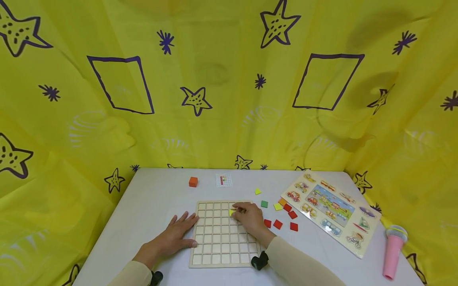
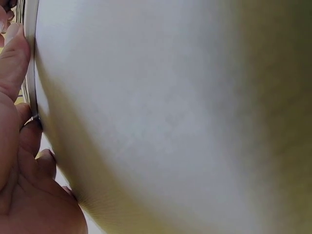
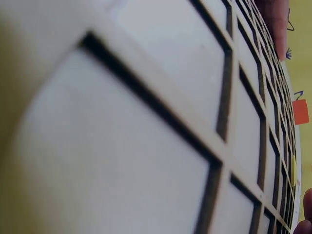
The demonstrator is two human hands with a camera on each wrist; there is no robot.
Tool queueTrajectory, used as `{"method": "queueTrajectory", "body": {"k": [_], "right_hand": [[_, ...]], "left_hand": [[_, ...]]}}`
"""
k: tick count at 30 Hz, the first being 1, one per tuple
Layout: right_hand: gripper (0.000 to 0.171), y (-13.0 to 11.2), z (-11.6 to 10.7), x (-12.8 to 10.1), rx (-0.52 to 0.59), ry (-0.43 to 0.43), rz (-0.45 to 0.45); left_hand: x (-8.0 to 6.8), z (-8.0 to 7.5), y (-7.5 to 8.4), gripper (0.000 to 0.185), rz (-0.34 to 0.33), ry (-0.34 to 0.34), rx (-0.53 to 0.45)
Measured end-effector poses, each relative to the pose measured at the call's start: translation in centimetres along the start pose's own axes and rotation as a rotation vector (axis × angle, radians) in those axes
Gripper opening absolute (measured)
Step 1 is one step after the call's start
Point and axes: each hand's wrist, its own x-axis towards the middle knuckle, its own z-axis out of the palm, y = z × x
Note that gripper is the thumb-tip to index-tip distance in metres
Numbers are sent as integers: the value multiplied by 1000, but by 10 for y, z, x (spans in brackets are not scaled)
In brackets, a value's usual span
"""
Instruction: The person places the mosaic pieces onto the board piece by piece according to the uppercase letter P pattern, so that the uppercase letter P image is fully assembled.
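Observation:
A wooden grid board (image 1: 216, 265) lies on the white table. My left hand (image 1: 175, 234) rests beside its left edge with the fingers spread, the fingertips and thumb touching the frame; the left wrist view shows part of this hand (image 2: 29, 161) along the board's edge. Over the board's upper right, my right hand (image 1: 250, 218) pinches a small yellow tile (image 1: 231, 212) at a grid cell between thumb and index finger, which partly cover it. In the right wrist view the yellow tile (image 3: 293, 170) shows near the fingers (image 3: 307, 207).
Right of the board lie several red tiles (image 1: 277, 224), a green tile (image 1: 264, 204), and yellow and orange tiles. A vehicle puzzle board (image 1: 343, 228) and a pink microphone (image 1: 392, 254) are farther right. An orange cube (image 1: 193, 182) and pattern card (image 1: 229, 183) sit behind.

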Motion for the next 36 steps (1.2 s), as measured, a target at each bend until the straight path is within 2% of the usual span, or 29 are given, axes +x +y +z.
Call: {"method": "queueTrajectory", "body": {"k": [10,17,24,29,36], "right_hand": [[26,3,-17,1,186,47,44],[28,16,-46,3,146,108,100],[36,42,-87,6,74,162,154],[40,61,-113,4,51,168,209],[45,79,-124,3,-12,134,282]], "left_hand": [[-1,0,0,95,-3,3,-1],[0,-1,-2,93,26,3,4],[0,0,-1,93,25,2,4],[-1,0,-1,92,33,9,8],[-3,-2,1,93,36,7,11]]}}
